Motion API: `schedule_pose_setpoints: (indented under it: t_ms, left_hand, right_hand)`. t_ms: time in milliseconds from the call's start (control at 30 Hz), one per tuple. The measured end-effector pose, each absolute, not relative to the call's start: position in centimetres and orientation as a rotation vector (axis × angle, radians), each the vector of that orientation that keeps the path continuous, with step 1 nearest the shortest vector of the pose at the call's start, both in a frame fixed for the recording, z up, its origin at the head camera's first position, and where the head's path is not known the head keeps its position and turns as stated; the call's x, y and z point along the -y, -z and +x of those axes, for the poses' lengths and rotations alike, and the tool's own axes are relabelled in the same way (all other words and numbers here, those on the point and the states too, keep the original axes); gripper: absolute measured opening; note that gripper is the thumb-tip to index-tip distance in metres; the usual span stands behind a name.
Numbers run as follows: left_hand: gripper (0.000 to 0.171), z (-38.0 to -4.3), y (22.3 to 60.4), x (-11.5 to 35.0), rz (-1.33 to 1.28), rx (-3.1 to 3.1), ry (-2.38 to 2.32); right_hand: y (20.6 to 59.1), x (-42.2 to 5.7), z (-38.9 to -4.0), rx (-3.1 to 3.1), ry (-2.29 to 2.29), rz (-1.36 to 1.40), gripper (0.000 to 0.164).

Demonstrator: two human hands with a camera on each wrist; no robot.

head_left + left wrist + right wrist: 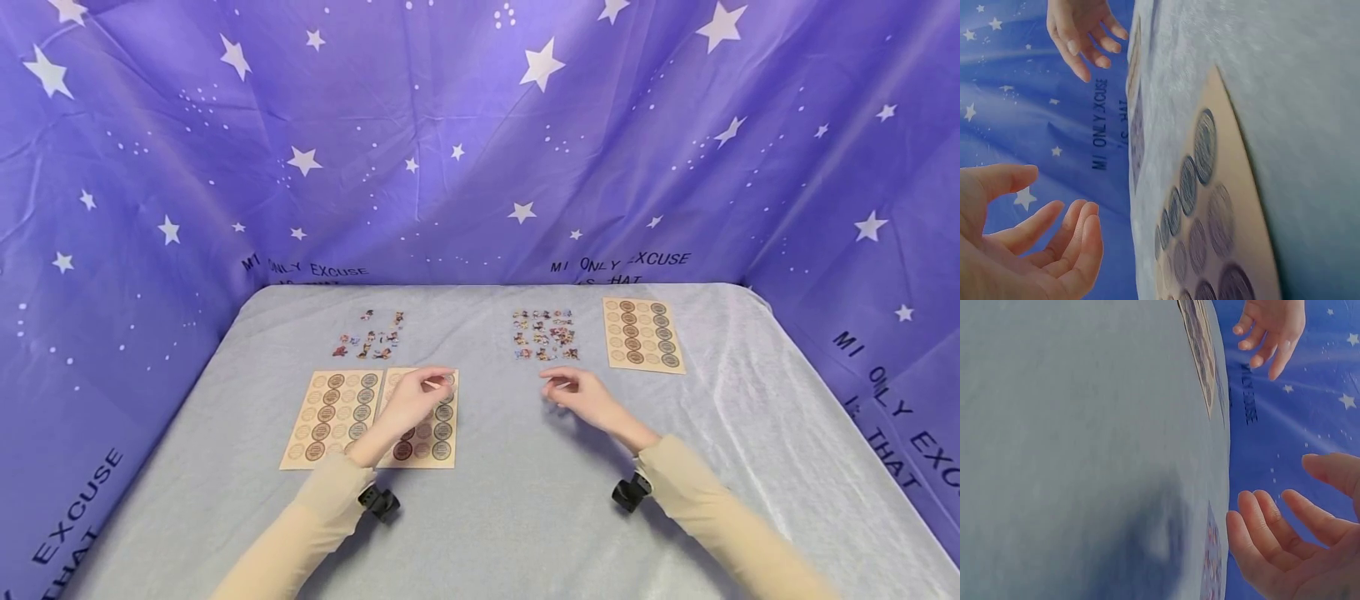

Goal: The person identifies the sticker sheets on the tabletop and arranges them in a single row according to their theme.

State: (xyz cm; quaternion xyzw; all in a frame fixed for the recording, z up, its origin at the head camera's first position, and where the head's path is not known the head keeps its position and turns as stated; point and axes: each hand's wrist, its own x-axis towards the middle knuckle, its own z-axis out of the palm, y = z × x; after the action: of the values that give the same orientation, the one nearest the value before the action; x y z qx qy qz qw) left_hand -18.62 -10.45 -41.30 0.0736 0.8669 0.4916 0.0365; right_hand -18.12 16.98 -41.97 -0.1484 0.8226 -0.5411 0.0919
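Observation:
My left hand hovers over the right one of two side-by-side tan sheets, its fingers loosely bent with nothing between them. That sheet carries columns of round printed stickers, partly hidden by the hand and wrist. The other tan sheet lies at its left. My right hand is held above the grey cloth, also with relaxed, bare fingers. Just beyond its fingertips lies a clear sheet of small colourful cartoon stickers. In the left wrist view, the left hand shows its thumb and fingers spread apart.
A third tan sheet of round stickers lies at the back right. At the back left is another clear sheet with fewer cartoon stickers. Grey cloth covers the table. Purple star-printed curtains stand behind and at both sides.

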Motion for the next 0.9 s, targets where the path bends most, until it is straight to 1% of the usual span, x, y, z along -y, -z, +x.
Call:
schedule_pose_setpoints:
  t_ms: [467, 667, 900]
  left_hand:
    - [0.029, -19.6, 41.0, 6.0, 0.353, -2.525, -1.633]
    - [0.03, -20.2, 41.5, 3.8, 0.376, -2.472, -1.667]
    - [0.03, -20.8, 41.7, 1.1, 0.38, -2.386, -1.775]
  right_hand:
    - [41.7, -21.1, -18.5, -2.648, 1.532, -0.378, 0.035]
    - [41.5, -23.1, -18.8, -2.699, 1.502, -0.359, 0.034]
    - [41.1, -25.2, -18.9, -2.788, 1.461, -0.284, 0.037]
